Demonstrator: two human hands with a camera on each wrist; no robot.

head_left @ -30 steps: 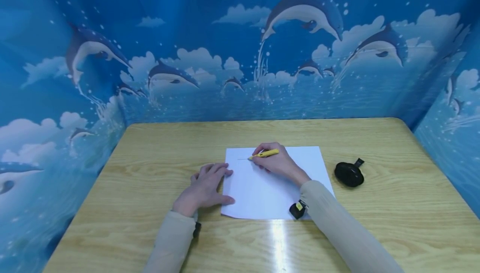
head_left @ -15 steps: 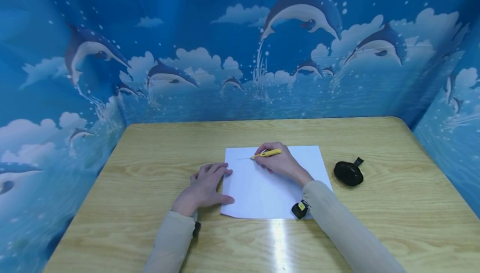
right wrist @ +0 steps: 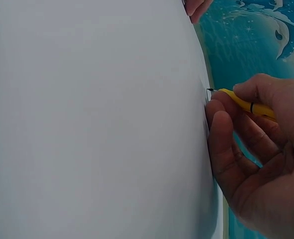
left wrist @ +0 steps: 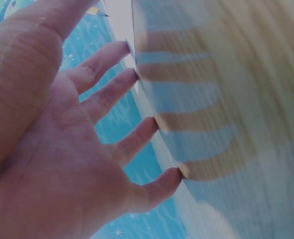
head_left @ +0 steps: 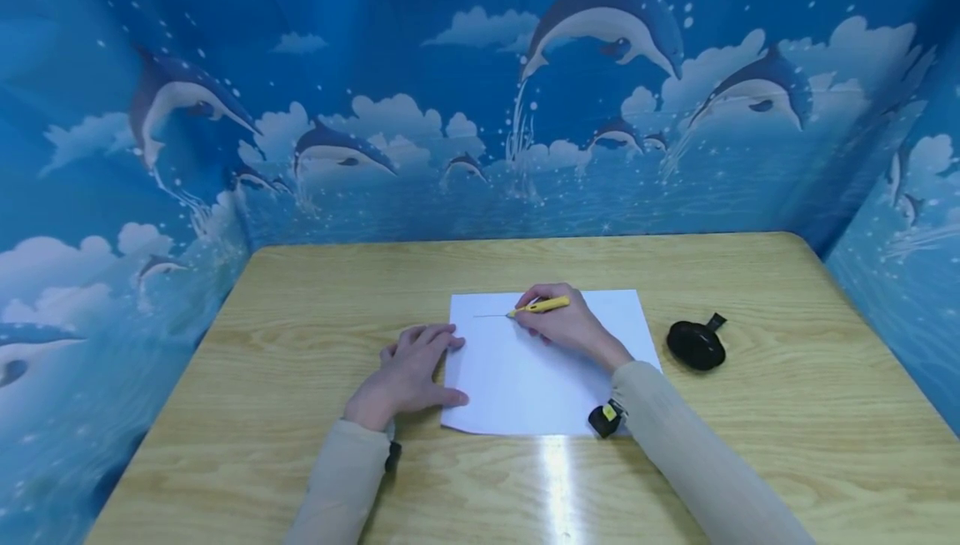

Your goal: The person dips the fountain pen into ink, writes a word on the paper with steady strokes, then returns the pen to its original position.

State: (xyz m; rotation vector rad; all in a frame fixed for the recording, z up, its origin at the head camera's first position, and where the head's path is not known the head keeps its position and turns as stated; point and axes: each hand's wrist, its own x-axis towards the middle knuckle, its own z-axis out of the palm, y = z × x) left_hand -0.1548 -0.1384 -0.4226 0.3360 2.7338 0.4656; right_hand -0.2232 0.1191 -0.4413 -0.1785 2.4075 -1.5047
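Note:
My right hand (head_left: 566, 324) pinches a yellow fountain pen (head_left: 549, 305) between thumb and fingers, its nib at the upper part of a white sheet of paper (head_left: 517, 395). A thin dark line (head_left: 489, 316) runs from near the sheet's left side to the nib. In the right wrist view the pen (right wrist: 260, 110) slants up to its dark nib, and the other fingers curl beside the paper's surface. My left hand (head_left: 408, 372) rests spread at the sheet's left edge, thumb and fingertips over it. The left wrist view shows those fingertips (left wrist: 169, 179) touching down on the tabletop and paper edge.
To the right of the paper, a rounded black object (head_left: 696, 346) with a short tab lies on the wooden table (head_left: 315, 295). A small black wrist device (head_left: 604, 418) hangs by the right sleeve over the sheet's lower edge. A blue dolphin-print curtain (head_left: 420, 195) surrounds the table.
The right hand and the fountain pen have moved slightly to the right, and the drawn line has grown longer behind the nib. The left hand has stayed in place.

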